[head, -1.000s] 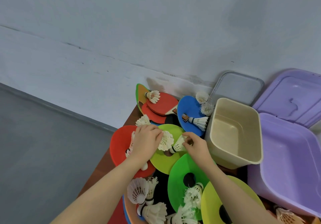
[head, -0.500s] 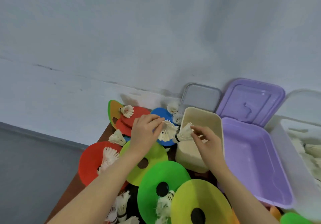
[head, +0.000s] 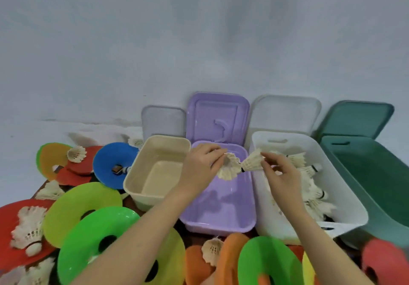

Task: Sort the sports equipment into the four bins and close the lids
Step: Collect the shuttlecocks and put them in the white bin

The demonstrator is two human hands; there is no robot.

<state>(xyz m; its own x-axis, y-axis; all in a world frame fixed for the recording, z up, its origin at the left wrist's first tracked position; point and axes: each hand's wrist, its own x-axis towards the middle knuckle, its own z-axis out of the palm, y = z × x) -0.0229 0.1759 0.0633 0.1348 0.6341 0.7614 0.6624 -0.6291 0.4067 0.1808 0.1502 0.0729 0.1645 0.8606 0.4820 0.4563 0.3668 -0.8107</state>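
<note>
Two bare arms come up from the bottom edge; no sleeve shows on either one, right down to where the arms leave the view. The left hand [head: 200, 169] and the right hand [head: 282, 179] wear no gloves; no rings, watch or band show on the fingers or wrists.

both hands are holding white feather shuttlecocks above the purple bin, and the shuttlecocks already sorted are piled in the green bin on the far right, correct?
Not quite. The head view shows the sorted feather shuttlecocks piled in the white plastic bin, not the dark green plastic bin, which looks empty. The rest holds: the left hand and right hand each pinch a white feather shuttlecock above the purple plastic bin.
</note>
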